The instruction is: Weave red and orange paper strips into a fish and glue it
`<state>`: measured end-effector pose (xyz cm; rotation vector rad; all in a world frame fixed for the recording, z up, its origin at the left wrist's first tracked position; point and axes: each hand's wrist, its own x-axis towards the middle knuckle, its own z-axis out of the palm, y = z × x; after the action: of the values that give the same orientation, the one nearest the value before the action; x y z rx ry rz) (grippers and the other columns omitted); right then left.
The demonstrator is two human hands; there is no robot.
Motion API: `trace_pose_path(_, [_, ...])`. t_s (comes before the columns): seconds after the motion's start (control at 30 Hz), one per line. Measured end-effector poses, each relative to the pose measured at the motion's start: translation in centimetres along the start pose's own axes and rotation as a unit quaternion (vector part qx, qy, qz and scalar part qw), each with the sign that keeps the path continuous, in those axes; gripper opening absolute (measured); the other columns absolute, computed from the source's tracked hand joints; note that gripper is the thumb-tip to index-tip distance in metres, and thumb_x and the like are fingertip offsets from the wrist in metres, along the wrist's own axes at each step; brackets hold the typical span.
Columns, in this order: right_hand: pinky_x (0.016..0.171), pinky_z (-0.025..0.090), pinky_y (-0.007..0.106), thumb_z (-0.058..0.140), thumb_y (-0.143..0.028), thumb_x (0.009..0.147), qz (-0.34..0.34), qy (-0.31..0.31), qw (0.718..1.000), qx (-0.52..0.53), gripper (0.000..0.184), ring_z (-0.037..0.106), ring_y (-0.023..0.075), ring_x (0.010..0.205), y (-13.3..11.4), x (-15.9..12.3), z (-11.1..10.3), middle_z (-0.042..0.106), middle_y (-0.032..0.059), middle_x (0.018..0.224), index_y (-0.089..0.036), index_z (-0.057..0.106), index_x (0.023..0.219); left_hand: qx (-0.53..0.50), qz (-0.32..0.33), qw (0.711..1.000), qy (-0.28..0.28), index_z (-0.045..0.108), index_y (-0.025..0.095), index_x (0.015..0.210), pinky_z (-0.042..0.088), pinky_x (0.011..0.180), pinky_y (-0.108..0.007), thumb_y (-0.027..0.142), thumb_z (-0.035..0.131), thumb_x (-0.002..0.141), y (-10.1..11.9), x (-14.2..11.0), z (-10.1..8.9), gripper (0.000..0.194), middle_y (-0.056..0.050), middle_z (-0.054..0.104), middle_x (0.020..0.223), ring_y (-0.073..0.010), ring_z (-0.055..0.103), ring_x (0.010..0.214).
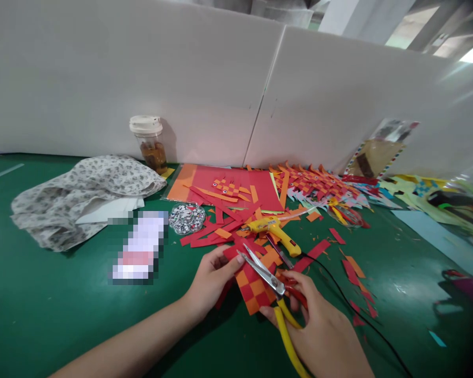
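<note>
A clear cup (151, 144) with a white lid and brown contents stands before a pale partition (205, 79). Left of the cup lies a crumpled floral cloth (90, 184), white sheets (108, 210) at its near edge. Nearer than the cup is a flat, pixelated rectangle (142, 247).

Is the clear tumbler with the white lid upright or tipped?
Upright: the clear tumbler has its white lid on top, brown liquid below.
</note>
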<state>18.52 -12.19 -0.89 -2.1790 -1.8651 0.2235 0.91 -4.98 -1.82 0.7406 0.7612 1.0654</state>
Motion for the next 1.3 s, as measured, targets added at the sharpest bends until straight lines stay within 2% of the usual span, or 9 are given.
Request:
trace_pose_path(0.17, [0.048,0.047,0.027,0.06,-0.057,0.067,0.005,-0.02,1.0,0.014,0.052,0.062,0.0179,0.055,-0.3,0.1,0.1,0.058,-0.0048,0.062,-0.026,0.046,0.108,-0.02,-0.007,0.999,-0.037,0.068,0.016,0.079,0.05,0.068,-0.023,0.033,0.074,0.068,-0.7,0.0,-0.4,0.021,0.0,0.068,0.07,-0.0146,0.063,0.071])
trace_pose_path(0.37, [0.048,0.047,0.025,0.062,-0.044,0.066,-0.007,-0.024,0.999,0.041,0.048,0.06,0.0154,0.052,-0.1,0.0,0.2,0.056,-0.0064,0.061,-0.026,0.045,0.108,-0.01,-0.002,0.998,-0.069,0.067,0.015,0.086,0.049,0.078,-0.029,0.03,0.069,0.074,-1.2,0.2,-0.8,0.02,-0.005,0.071,0.085,-0.02,0.064,0.086])
trace_pose_path(0.67, [0.048,0.048,0.023,0.062,-0.035,0.065,-0.038,-0.013,0.995,0.096,0.046,0.06,0.015,0.053,0.3,0.0,0.6,0.06,-0.0051,0.065,-0.026,0.044,0.107,-0.033,-0.007,0.994,-0.101,0.067,0.016,0.085,0.047,0.08,-0.029,0.027,0.068,0.076,-1.5,0.0,-0.9,0.015,-0.004,0.07,0.085,-0.0182,0.064,0.083])
trace_pose_path(0.77, [0.046,0.047,0.023,0.063,-0.034,0.064,-0.038,-0.023,0.995,0.093,0.046,0.059,0.0145,0.05,0.1,0.0,0.4,0.058,-0.0066,0.061,-0.026,0.044,0.105,-0.034,-0.011,0.992,-0.117,0.067,0.016,0.088,0.048,0.078,-0.03,0.027,0.067,0.077,-1.6,-0.1,-0.8,0.016,-0.005,0.071,0.085,-0.0184,0.064,0.08])
trace_pose_path(0.9, [0.047,0.047,0.023,0.063,-0.033,0.063,-0.038,-0.029,0.996,0.079,0.046,0.059,0.0147,0.051,0.0,0.1,0.1,0.058,-0.0066,0.061,-0.027,0.045,0.105,-0.034,-0.02,0.993,-0.112,0.067,0.015,0.087,0.049,0.075,-0.029,0.027,0.068,0.076,-1.5,-0.1,-0.7,0.016,-0.005,0.071,0.085,-0.0178,0.064,0.077])
trace_pose_path(1.3, [0.047,0.046,0.023,0.062,-0.034,0.065,-0.054,-0.014,0.996,0.063,0.045,0.059,0.0145,0.051,0.3,0.2,0.3,0.058,-0.0057,0.063,-0.026,0.044,0.106,-0.021,-0.02,0.992,-0.123,0.067,0.015,0.089,0.047,0.076,-0.029,0.027,0.067,0.077,-1.9,0.0,-1.1,0.017,-0.005,0.069,0.085,-0.0168,0.062,0.077])
